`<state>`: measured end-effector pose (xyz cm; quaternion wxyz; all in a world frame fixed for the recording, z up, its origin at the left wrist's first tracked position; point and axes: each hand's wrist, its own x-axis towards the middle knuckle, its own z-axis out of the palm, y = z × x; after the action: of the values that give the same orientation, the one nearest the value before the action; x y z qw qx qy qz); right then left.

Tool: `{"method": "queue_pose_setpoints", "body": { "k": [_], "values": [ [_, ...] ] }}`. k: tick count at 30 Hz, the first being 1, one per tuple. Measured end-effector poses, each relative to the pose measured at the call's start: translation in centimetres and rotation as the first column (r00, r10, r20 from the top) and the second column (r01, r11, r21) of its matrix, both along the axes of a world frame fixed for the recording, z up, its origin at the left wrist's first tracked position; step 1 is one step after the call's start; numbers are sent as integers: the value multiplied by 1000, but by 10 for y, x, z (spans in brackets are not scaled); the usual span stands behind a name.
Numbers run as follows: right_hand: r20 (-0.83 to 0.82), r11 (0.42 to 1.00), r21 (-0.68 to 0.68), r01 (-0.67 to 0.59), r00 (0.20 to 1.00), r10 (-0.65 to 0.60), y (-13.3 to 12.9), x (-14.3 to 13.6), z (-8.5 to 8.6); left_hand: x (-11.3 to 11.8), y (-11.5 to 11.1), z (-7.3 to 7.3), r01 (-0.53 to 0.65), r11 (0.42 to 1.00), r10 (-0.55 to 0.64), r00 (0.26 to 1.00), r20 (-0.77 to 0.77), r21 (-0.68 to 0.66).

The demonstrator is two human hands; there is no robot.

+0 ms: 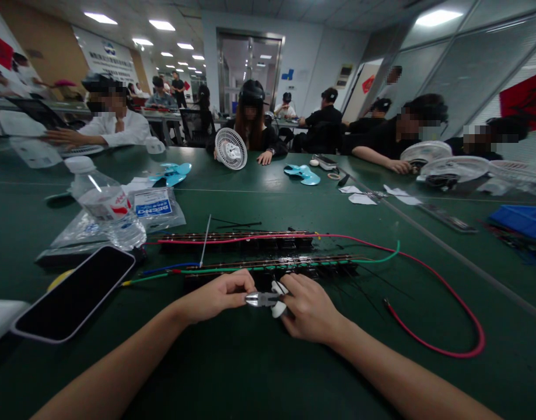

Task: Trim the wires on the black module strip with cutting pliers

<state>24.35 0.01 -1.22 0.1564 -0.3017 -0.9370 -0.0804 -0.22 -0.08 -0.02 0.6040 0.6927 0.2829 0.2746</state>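
Note:
My right hand (309, 306) is closed around the white handles of a pair of cutting pliers (263, 299), whose metal jaws point left. My left hand (224, 296) is pinched at the tips of the jaws; what its fingers hold, if anything, is too small to tell. Just beyond my hands lie two long black strips, the nearer one (294, 262) with a green wire (246, 267) along it and the farther one (277, 239) with a red wire (425, 262) that curls round to the right. A white cable tie (205, 240) stands up between them.
A black phone (77, 291), a water bottle (112, 204) and a plastic bag (158, 204) lie at the left. Light blue fan blades (302, 174) and a fan grille (231, 149) held by a person are across the green table (250, 379). A blue tray (519, 220) is at the right.

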Motion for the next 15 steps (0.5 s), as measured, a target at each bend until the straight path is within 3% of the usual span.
{"method": "queue_pose_setpoints", "body": {
  "k": [15],
  "values": [
    [-16,998,-58,33,999,-34,-1,2,-1,-2,0,-4,-37,998,38,999,33,-41]
  ]
}}
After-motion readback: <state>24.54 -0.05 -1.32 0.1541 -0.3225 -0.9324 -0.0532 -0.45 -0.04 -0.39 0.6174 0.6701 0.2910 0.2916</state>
